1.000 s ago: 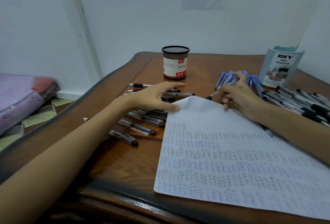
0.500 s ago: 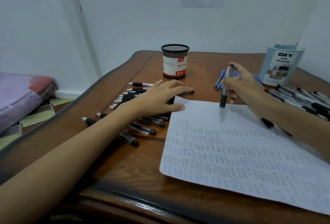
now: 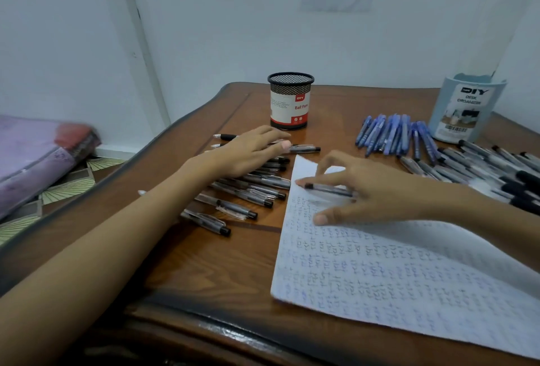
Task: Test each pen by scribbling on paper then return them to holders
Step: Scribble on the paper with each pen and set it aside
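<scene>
**One pen over the page, the other hand flat on the row**

From beside the wooden table (image 3: 204, 266), I see the paper (image 3: 409, 284) lying toward the four o'clock side of the top. It is covered in rows of small scribbles, and its far corner is slightly lifted. The right hand (image 3: 377, 190) sits over that far corner, at about eleven o'clock on the sheet. Its fingers are arched and curled about a clear pen (image 3: 330, 190) with a dark tip. The pen lies nearly level and points toward nine o'clock, and the thumb presses on the paper just below it. Whether the tip touches the sheet, I cannot tell.

The left hand (image 3: 251, 152) lies palm down with straight fingers and holds nothing. It rests across a row of black pens (image 3: 242, 199) spread on the wood just beside the paper, at nine to ten o'clock from it.

At twelve o'clock on the table the black mesh holder (image 3: 290, 101), with a red and white label, stands upright, apart from both hands. At two o'clock the pale blue organizer (image 3: 464, 111) stands upright near the far right corner. A fan of blue pens (image 3: 391, 135) lies at nine o'clock from it. A heap of dark pens (image 3: 496, 173) lies at five o'clock from it and runs off the right edge of view.

Off the table at nine o'clock, a purple bundle (image 3: 35, 155) lies by the white wall (image 3: 233, 15).
</scene>
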The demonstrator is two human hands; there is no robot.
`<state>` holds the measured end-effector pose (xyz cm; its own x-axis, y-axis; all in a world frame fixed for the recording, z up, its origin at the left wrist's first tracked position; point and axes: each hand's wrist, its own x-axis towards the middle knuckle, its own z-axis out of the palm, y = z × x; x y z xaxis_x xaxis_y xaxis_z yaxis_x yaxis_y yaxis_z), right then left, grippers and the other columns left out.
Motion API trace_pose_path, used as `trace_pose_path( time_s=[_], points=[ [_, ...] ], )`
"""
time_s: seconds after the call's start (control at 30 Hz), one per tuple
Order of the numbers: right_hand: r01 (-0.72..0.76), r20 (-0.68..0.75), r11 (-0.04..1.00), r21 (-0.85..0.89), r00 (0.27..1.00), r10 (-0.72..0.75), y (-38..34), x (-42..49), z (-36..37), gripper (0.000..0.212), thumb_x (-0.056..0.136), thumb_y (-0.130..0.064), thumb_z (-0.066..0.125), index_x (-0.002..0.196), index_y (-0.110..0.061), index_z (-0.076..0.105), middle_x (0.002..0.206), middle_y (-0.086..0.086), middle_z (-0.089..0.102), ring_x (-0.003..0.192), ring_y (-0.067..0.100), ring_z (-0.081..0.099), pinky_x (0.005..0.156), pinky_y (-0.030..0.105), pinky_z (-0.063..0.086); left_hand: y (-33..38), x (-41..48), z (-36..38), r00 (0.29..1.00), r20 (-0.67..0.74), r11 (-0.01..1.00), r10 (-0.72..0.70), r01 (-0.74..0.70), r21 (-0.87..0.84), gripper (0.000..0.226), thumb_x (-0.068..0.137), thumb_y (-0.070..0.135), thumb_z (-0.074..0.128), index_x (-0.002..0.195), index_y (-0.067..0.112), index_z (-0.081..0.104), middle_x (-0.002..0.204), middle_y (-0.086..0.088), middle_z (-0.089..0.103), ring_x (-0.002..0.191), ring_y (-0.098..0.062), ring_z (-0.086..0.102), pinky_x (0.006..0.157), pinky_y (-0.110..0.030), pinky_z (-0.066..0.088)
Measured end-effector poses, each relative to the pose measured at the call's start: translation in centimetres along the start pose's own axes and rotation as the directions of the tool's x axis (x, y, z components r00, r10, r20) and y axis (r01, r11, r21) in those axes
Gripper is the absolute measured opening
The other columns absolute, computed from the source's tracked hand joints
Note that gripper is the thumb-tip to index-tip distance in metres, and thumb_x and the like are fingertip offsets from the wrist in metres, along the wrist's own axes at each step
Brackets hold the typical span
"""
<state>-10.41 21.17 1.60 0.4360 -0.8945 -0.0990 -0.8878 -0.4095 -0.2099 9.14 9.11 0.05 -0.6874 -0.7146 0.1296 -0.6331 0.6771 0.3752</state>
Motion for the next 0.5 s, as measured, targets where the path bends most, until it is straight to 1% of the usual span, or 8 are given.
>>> trace_pose_path(
  time_s=[0.07, 0.17, 0.23, 0.3, 0.37, 0.4, 0.43, 0.5],
  points=[
    [-0.041, 0.027, 0.995, -0.093, 0.999, 0.044, 0.1, 0.0, -0.1, 0.082, 0.064, -0.076, 0.038, 0.139, -0.045, 0.035, 0.132, -0.015, 0.03, 0.09, -0.003, 0.04, 0.072, 0.016, 0.035, -0.5, 0.0, 0.1, 1.0, -0.002, 1.0, -0.014, 0.014, 0.027, 0.051, 0.098, 0.045, 0.028, 0.141, 0.02, 0.039, 0.144, -0.002, 0.039, 0.132, -0.014, 0.035, 0.111, -0.033, 0.026],
    [-0.12, 0.065, 0.975, -0.185, 0.989, 0.134, 0.8, -0.2, -1.0, 0.079, 0.073, -0.072, 0.04, 0.143, -0.038, 0.033, 0.137, -0.012, 0.032, 0.098, 0.002, 0.039, 0.076, 0.021, 0.038, -1.3, -0.1, -0.1, 0.998, -0.017, 0.992, -0.066, 0.067, 0.106, 0.052, 0.097, 0.046, 0.026, 0.142, 0.021, 0.037, 0.147, -0.002, 0.035, 0.135, -0.016, 0.031, 0.114, -0.038, 0.023],
    [-0.147, 0.086, 0.959, -0.243, 0.981, 0.172, 1.1, -0.4, -1.5, 0.075, 0.078, -0.068, 0.044, 0.144, -0.033, 0.033, 0.136, -0.008, 0.036, 0.108, 0.007, 0.042, 0.087, 0.027, 0.042, -1.8, -0.2, -0.1, 0.995, -0.02, 0.987, -0.102, 0.104, 0.123, 0.052, 0.098, 0.046, 0.025, 0.142, 0.021, 0.036, 0.148, -0.002, 0.034, 0.136, -0.016, 0.03, 0.114, -0.039, 0.021],
    [-0.148, 0.099, 0.944, -0.294, 0.978, 0.184, 1.1, -0.7, -1.9, 0.072, 0.082, -0.064, 0.046, 0.144, -0.029, 0.033, 0.137, -0.006, 0.038, 0.118, 0.011, 0.041, 0.094, 0.031, 0.041, -1.9, -0.1, 0.0, 0.992, -0.021, 0.986, -0.127, 0.129, 0.106, 0.052, 0.099, 0.045, 0.024, 0.143, 0.021, 0.035, 0.148, -0.002, 0.033, 0.136, -0.017, 0.029, 0.115, -0.039, 0.02],
    [-0.115, 0.113, 0.951, -0.286, 0.982, 0.152, 1.1, -0.7, -2.1, 0.068, 0.085, -0.058, 0.048, 0.144, -0.029, 0.034, 0.143, -0.007, 0.036, 0.126, 0.012, 0.037, 0.1, 0.029, 0.037, -2.0, -0.1, 0.2, 0.988, -0.02, 0.98, -0.151, 0.153, 0.129, 0.055, 0.097, 0.049, 0.021, 0.144, 0.023, 0.033, 0.149, -0.001, 0.033, 0.137, -0.017, 0.028, 0.115, -0.046, 0.018],
    [-0.082, 0.131, 0.963, -0.258, 0.984, 0.119, 1.1, -0.6, -2.0, 0.064, 0.087, -0.055, 0.049, 0.144, -0.03, 0.033, 0.146, -0.008, 0.034, 0.13, 0.012, 0.034, 0.102, 0.028, 0.032, -2.1, 0.0, 0.3, 0.986, -0.018, 0.977, -0.163, 0.164, 0.14, 0.057, 0.096, 0.051, 0.019, 0.144, 0.024, 0.032, 0.149, 0.0, 0.033, 0.137, -0.017, 0.027, 0.114, -0.048, 0.018],
    [-0.047, 0.15, 0.974, -0.22, 0.985, 0.082, 1.1, -0.5, -2.0, 0.061, 0.089, -0.051, 0.05, 0.144, -0.033, 0.032, 0.147, -0.009, 0.032, 0.132, 0.011, 0.031, 0.104, 0.026, 0.028, -2.1, 0.0, 0.3, 0.985, -0.018, 0.975, -0.171, 0.172, 0.144, 0.058, 0.095, 0.052, 0.018, 0.144, 0.025, 0.031, 0.15, 0.0, 0.033, 0.137, -0.017, 0.028, 0.114, -0.049, 0.018],
    [-0.011, 0.174, 0.987, -0.159, 0.984, 0.039, 1.0, -0.2, -1.9, 0.057, 0.09, -0.047, 0.051, 0.143, -0.037, 0.032, 0.148, -0.01, 0.03, 0.134, 0.01, 0.027, 0.103, 0.024, 0.023, -2.1, 0.0, 0.4, 0.983, -0.026, 0.973, -0.183, 0.185, 0.141, 0.057, 0.096, 0.051, 0.018, 0.144, 0.025, 0.031, 0.149, -0.001, 0.033, 0.137, -0.018, 0.029, 0.114, -0.049, 0.018]
  ],
)
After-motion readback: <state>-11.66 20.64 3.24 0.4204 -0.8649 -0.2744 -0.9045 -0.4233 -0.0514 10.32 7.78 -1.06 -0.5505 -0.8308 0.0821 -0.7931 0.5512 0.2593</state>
